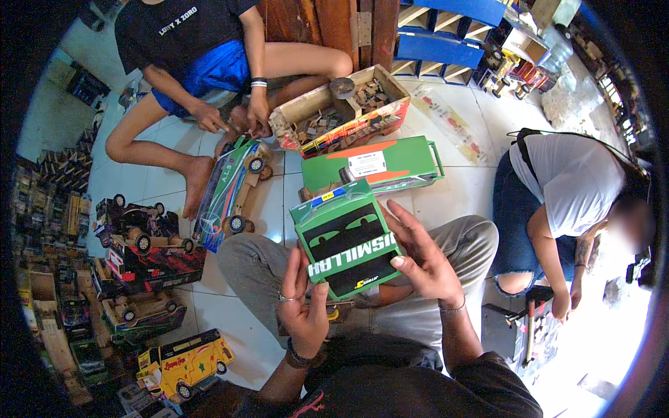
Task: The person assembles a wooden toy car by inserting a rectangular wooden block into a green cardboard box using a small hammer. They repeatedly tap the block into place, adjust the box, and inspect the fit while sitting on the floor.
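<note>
Above my lap I hold a green toy bus [348, 244] with black panels and white lettering on the face turned up to me. My left hand [303, 310] grips its lower left edge, a ring on one finger. My right hand [426, 261] clasps its right side, thumb on the upper face and fingers along the edge. Just beyond it lies another long green toy bus [411, 164] with orange markings and a white label. To the left, a green and blue toy bus [230, 184] rests on its side, showing wheels and a wooden underside.
A wooden box [300, 143] of small wood scraps stands farther off. Across from me sits a person [185, 52] in blue shorts; another [568, 174] bends over at the right. Toy trucks [150, 258] pile up at left, near a yellow toy vehicle [188, 366]. Blue racks [446, 52] stand behind.
</note>
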Available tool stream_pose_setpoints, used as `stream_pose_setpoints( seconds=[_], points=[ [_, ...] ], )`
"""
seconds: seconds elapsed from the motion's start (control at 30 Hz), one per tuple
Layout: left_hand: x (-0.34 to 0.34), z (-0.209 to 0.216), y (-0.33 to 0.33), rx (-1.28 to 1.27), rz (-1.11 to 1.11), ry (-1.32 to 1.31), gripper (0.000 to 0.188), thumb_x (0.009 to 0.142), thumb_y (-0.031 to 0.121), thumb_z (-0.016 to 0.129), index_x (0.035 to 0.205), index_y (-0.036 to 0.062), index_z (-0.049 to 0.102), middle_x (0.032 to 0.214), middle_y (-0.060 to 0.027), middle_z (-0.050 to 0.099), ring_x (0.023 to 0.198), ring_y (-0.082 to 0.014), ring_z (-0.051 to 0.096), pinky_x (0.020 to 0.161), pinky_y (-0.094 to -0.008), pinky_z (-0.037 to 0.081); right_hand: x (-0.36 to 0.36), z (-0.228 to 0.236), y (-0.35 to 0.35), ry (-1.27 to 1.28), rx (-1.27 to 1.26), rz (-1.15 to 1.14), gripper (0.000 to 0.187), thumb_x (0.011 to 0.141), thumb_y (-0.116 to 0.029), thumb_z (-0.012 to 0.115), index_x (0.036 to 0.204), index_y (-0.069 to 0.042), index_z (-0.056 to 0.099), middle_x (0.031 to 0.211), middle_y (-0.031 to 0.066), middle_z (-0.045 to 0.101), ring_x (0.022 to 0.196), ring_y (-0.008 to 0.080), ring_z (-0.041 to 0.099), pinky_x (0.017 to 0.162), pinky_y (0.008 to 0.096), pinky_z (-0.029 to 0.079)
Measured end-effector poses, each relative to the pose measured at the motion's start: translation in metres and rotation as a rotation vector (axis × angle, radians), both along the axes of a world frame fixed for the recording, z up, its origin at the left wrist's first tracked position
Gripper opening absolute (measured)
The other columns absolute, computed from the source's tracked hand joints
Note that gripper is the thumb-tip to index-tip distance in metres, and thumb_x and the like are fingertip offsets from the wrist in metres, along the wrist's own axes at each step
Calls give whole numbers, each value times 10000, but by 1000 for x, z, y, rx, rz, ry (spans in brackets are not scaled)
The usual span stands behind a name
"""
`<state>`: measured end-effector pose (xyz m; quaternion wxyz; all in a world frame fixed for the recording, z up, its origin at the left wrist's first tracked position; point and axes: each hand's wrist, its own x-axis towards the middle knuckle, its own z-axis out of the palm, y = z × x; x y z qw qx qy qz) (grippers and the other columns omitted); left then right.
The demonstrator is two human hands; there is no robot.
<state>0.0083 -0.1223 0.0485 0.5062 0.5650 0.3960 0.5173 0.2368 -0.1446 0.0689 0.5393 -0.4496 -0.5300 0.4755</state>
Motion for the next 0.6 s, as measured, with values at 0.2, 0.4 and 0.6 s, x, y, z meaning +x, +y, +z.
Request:
stream_pose_setpoints(
  seconds=[0.2,0.4,0.6],
  points=[
    [-13,-4,-6,72,-25,104,452,936,-30,667,1372,-65,556,1514,-279,446,1307,-253,557,1039,-342,494,2,-10,-2,333,-64,79,752,968,-100,614,1591,-9,203,1645,196,272,1527,283,252,1210,401,231],
    [-20,-2,-1,14,-39,9,437,925,-40,678,1350,-59,580,1512,-274,450,1292,-242,570,1027,-332,506,-3,-13,-2,269,2,15,642,959,-132,655,1543,-68,395,1620,102,377,1445,224,405,1072,355,396],
    [-21,5,3,-4,-26,-21,412,903,-58,699,1304,-77,606,1500,-280,463,1290,-262,574,1021,-338,512,-7,-12,5,-6,149,-136,598,964,-296,669,1471,-27,499,1490,130,546,1279,224,584,964,345,485]
  ],
)
